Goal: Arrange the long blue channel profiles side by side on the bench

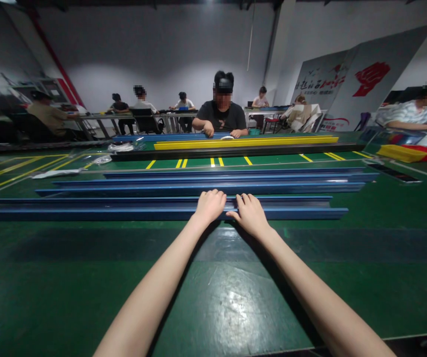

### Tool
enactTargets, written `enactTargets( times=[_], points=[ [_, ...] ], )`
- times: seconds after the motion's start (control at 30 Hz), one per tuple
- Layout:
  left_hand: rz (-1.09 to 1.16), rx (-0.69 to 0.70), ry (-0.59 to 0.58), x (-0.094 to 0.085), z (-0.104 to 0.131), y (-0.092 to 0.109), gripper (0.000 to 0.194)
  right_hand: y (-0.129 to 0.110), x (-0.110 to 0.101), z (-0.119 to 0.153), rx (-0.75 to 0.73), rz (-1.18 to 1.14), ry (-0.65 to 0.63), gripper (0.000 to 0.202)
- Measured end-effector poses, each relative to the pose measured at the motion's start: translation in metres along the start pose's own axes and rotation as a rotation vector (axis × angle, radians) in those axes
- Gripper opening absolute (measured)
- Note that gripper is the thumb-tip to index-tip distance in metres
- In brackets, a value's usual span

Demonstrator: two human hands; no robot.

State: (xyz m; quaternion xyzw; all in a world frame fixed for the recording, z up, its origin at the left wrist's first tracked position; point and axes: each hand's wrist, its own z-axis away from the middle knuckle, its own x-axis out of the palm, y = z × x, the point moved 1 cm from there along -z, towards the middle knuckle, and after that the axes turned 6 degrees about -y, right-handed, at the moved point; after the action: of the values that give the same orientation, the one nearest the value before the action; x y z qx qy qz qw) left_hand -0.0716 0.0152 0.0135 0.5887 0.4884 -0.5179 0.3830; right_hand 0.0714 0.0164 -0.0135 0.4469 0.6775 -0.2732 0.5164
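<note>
A workshop, with several people at long worktables.

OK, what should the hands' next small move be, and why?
Probably slide the left hand outward along the nearest blue channel, with the right hand staying put. Both hands sit close together on it, while a long stretch runs off to the left beyond them, so a wider spread would likely steady it better.

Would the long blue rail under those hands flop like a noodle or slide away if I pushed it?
The nearest blue rail is probably stiff, since it looks straight along its length with raised edges. It might slide, because the green table looks smooth and shiny. It seems unlikely to roll, being channel-shaped rather than round.
</note>
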Motion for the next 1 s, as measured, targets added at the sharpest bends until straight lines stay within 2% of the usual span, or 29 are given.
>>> enactTargets(
  times=[0.1,0.23,0.3,0.43,0.57,0.67,0.83,1.0],
  points=[
    [0.021,-0.062,0.012,0.008,-0.005,0.01,0.037,-0.012,0.001,-0.002,0.029,-0.01,-0.005,0.065],
    [0.06,-0.104,0.006,0.011,-0.006,0.007,0.038,-0.005,0.002,0.0,-0.026,-0.048,-0.058,0.069],
    [0.067,-0.112,0.011,0.01,-0.005,0.003,0.039,0.006,0.001,0.003,-0.045,-0.085,-0.088,0.066],
    [0.075,-0.155,0.032,0.007,0.002,-0.009,0.038,0.042,0.0,0.012,0.057,-0.139,-0.079,0.06],
    [0.06,-0.222,0.03,0.004,0.012,-0.03,0.04,0.078,0.001,0.028,0.125,-0.133,-0.086,0.065],
    [0.059,-0.289,0.013,0.003,0.02,-0.046,0.043,0.092,0.002,0.037,0.157,-0.109,-0.059,0.068],
    [0.007,-0.265,-0.01,0.001,0.025,-0.052,0.043,0.085,0.0,0.035,0.102,-0.053,-0.059,0.064],
    [-0.033,-0.213,0.001,-0.003,0.021,-0.036,0.042,0.064,-0.002,0.025,0.092,-0.025,-0.107,0.061]
  ],
)
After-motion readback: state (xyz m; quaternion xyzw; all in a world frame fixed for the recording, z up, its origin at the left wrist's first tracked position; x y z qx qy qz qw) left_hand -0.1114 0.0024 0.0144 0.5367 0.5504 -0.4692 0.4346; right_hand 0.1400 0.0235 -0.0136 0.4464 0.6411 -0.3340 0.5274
